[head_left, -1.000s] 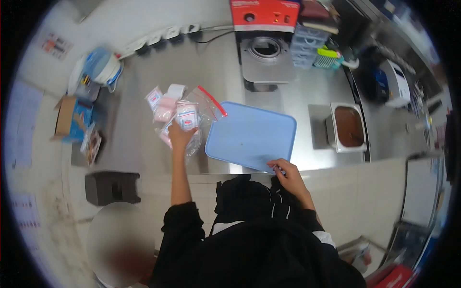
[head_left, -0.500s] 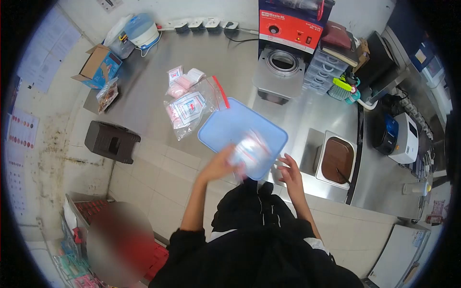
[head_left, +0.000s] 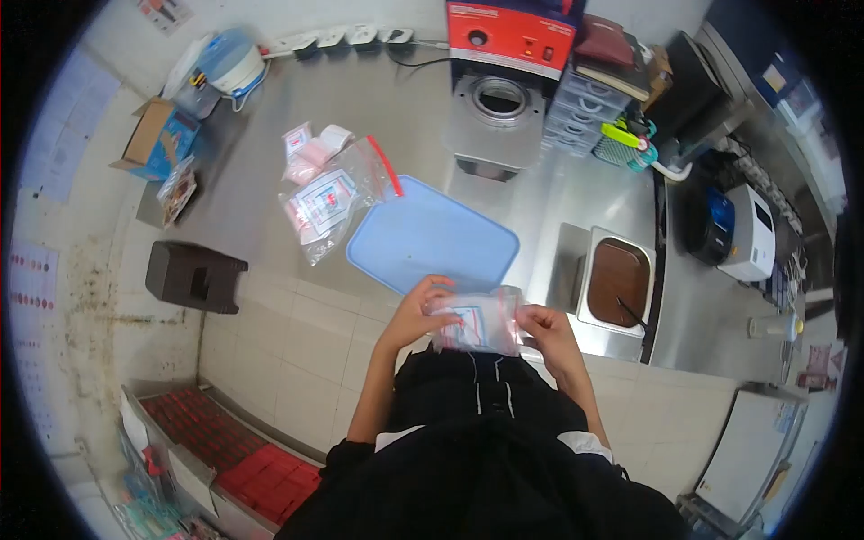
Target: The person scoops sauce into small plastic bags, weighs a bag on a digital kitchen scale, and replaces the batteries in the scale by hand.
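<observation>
Close to my body, a pack of clear plastic zip bags (head_left: 475, 326) with blue and red print is held level between both hands. My left hand (head_left: 416, 315) closes on its left end, fingers lying over the top. At the right end, my right hand (head_left: 553, 337) pinches the edge of the pack between thumb and fingers. Just beyond lies a light blue tray (head_left: 441, 227), flat on the steel counter. Left of the tray rests a large clear zip bag (head_left: 328, 200) with a red strip and printed packs inside, beside smaller pink and white packs (head_left: 310, 155).
A red and dark blue cup sealing machine (head_left: 499, 90) stands at the back. To the right, a metal pan of brown liquid (head_left: 619, 283) sits in the counter. A dark stool (head_left: 193, 276) is on the left, above a crate of red packages (head_left: 207, 441).
The pack has come off the tray toward my body. My right hand, apart from it before, now grips its right end. The blurred round shape at lower left is gone.
</observation>
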The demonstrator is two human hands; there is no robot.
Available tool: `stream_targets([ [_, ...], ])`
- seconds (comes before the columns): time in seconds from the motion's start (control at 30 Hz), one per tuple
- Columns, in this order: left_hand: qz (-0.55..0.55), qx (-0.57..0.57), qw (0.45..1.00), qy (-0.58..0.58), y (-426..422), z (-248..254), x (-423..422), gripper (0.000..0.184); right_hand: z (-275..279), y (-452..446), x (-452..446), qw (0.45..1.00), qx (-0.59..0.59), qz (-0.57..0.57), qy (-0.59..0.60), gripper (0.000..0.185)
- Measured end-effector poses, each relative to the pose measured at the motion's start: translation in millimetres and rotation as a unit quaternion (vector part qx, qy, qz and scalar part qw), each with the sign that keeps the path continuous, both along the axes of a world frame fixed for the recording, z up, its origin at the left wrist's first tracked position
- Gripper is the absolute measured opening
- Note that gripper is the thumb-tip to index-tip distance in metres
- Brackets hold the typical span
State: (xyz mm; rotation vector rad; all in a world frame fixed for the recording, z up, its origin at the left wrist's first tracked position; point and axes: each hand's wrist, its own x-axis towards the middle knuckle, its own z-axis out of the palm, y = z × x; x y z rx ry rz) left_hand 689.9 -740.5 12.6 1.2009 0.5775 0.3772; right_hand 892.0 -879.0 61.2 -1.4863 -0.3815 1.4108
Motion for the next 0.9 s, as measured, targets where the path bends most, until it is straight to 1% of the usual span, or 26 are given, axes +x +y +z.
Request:
stream_targets([
  [0.03,0.055,0.223,0.97,0.086,0.7,-2.8,4.7,0.052,-1.0,0.2,1.6,0.999,0.044,0.006,0.017,0.012],
  [0.07,0.107,0.434,0.88,0.16,0.3,-5.8,11.7,0.052,1.1,1.7,0.5,0.999,0.04,-0.01,0.013,0.012],
  [0.1,0.155,0.543,0.781,0.267,-6.9,0.8,18.2,0.052,5.6,6.0,-3.0,0.998,0.056,-0.003,0.03,0.011],
  [0.13,0.145,0.544,0.786,0.256,-11.5,17.6,26.5,0.052,8.8,10.5,-5.6,0.996,0.073,0.006,0.046,0.01],
  [0.17,0.1,0.324,0.906,0.253,-15.6,36.5,33.5,0.053,6.9,14.4,-7.7,0.997,0.072,-0.008,0.042,0.01],
  [0.2,0.045,0.082,0.966,0.24,-18.2,45.6,39.8,0.055,2.9,18.6,-9.6,0.996,0.058,-0.028,0.064,0.009],
  [0.23,0.035,0.081,0.968,0.236,-20.6,42.3,45.3,0.055,1.1,20.9,-9.6,0.994,0.043,-0.045,0.087,0.008],
  [0.3,-0.053,0.041,0.992,0.107,-25.6,36.0,55.3,0.075,2.0,22.9,-7.5,0.993,0.056,-0.063,0.085,0.008],
  [0.33,-0.062,0.041,0.992,0.106,-26.2,37.2,60.7,0.075,4.8,25.0,-5.9,0.991,0.074,-0.071,0.086,0.007],
  [0.37,-0.021,0.221,0.972,0.082,-26.1,40.0,66.1,0.086,11.2,24.2,-3.9,0.991,0.081,-0.067,0.084,0.008],
  [0.4,0.022,0.391,0.919,0.052,-26.0,44.1,70.3,0.098,12.5,22.8,-3.4,0.99,0.081,-0.075,0.083,0.008],
  [0.43,0.016,0.39,0.92,0.049,-22.9,47.5,74.1,0.098,13.5,21.5,-2.3,0.993,0.091,-0.057,0.055,0.008],
  [0.47,-0.004,0.442,0.896,0.04,-16.8,50.8,78.2,0.107,14.9,21.5,-0.4,0.994,0.103,-0.039,0.025,0.009],
  [0.5,-0.024,0.493,0.869,0.032,-12.9,52.2,80.6,0.115,18.6,21.6,0.3,0.993,0.103,-0.045,0.023,0.009],
  [0.53,-0.028,0.492,0.869,0.028,-13.0,50.6,81.0,0.115,23.8,21.4,0.9,0.992,0.104,-0.061,0.043,0.009],
  [0.6,-0.055,0.406,0.912,0.03,-13.9,44.7,81.1,0.107,27.3,22.4,3.5,0.989,0.107,-0.082,0.062,0.008],
  [0.63,-0.059,0.406,0.911,0.028,-14.7,43.1,83.3,0.107,27.4,22.6,4.9,0.985,0.119,-0.092,0.082,0.008],
  [0.7,-0.05,0.356,0.933,0.019,-18.3,40.1,87.7,0.098,30.1,21.7,6.9,0.98,0.13,-0.108,0.103,0.008],
  [0.73,-0.054,0.354,0.933,0.017,-18.5,38.2,89.5,0.098,35.7,21.2,8.0,0.982,0.122,-0.13,0.058,0.007],
  [0.77,-0.033,0.366,0.93,-0.011,-17.6,36.5,92.1,0.093,38.8,21.6,10.4,0.982,0.114,-0.151,0.012,0.006],
  [0.8,-0.01,0.378,0.925,-0.039,-16.9,36.8,94.5,0.088,37.7,21.7,15.0,0.982,0.114,-0.153,0.011,0.006],
  [0.83,-0.012,0.377,0.925,-0.039,-17.1,38.7,94.1,0.088,34.8,21.5,20.4,0.976,0.122,-0.179,-0.003,0.006],
  [0.9,0.035,0.304,0.952,-0.002,-16.0,44.8,89.7,0.082,31.4,26.2,29.1,0.967,0.124,-0.219,-0.024,0.009],
])
